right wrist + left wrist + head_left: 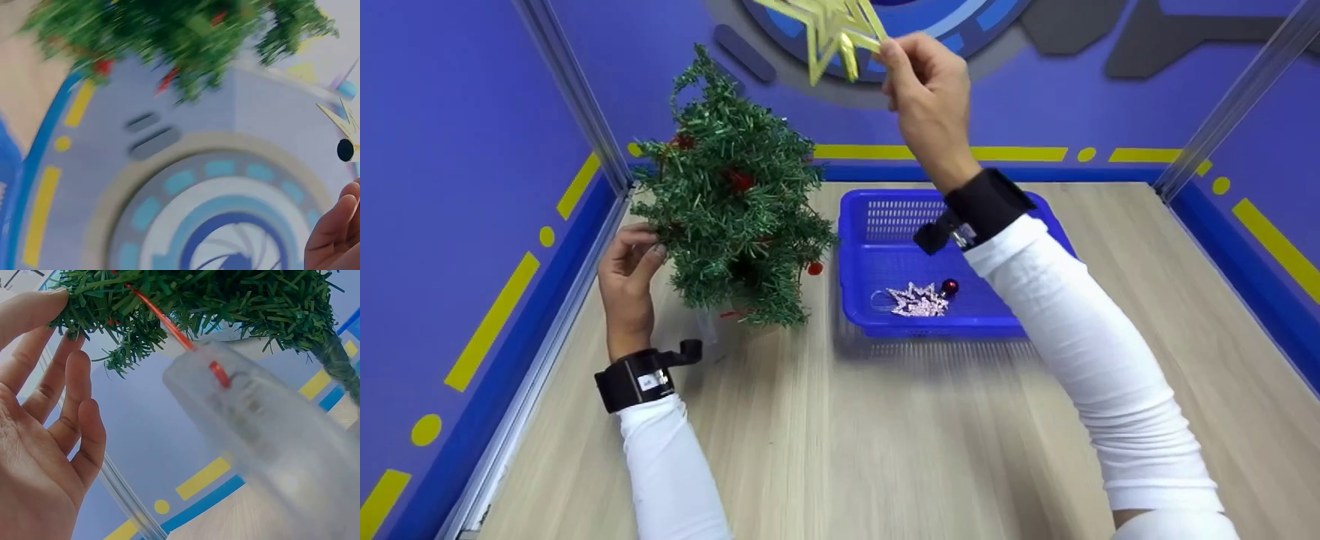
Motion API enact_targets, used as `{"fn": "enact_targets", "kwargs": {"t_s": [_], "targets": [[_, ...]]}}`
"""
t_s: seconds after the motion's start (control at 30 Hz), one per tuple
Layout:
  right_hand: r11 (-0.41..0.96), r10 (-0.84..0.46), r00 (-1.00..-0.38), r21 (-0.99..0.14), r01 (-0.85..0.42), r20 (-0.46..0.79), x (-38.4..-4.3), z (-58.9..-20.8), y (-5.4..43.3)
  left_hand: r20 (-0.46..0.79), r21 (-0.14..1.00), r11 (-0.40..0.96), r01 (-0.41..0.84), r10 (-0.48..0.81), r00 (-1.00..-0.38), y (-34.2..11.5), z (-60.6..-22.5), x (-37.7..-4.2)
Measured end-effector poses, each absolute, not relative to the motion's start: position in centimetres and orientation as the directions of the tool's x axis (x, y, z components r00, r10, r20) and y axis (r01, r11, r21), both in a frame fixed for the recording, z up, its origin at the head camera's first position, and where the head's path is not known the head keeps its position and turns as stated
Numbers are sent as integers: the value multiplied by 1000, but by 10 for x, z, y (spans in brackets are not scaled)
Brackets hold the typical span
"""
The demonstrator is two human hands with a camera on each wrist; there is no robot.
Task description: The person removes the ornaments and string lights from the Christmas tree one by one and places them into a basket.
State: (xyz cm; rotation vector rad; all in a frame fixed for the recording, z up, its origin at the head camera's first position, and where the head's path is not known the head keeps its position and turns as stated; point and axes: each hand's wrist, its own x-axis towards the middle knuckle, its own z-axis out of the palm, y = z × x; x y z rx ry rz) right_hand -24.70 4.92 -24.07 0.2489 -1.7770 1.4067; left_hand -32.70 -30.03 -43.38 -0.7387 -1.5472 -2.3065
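A small green artificial Christmas tree (735,202) with red decorations stands left of centre. My left hand (628,277) pinches a branch tip at its left side, between thumb and fingertips, while the other fingers (79,388) curl loosely below. Up near the wall, above and right of the treetop, my right hand (926,94) pinches one point of a gold star tree topper (832,21). A short gold tube (848,60) sticks down from the star, its dark open end turned towards the right wrist camera. A translucent, frosted object (259,416) hangs beneath the branches by a red string.
Right of the tree, a blue plastic basket (855,259) sits on the wooden table (885,435). Inside lie pink glittery star ornaments (919,301) and a dark red ball (950,287). Blue-purple walls (457,150) with metal corner posts enclose the table.
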Motion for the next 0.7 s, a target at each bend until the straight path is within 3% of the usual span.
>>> {"fn": "enact_targets", "kwargs": {"t_s": [0.37,0.7], "targets": [[332,327,-803,-856,-396,498,-216,-321,102,498,812,-371,451,36,-867,-299,-434,-327],[328,199,-941,-924,-200,274,-208,-372,148,572,736,-457,500,22,-820,-298,-434,-327]]}}
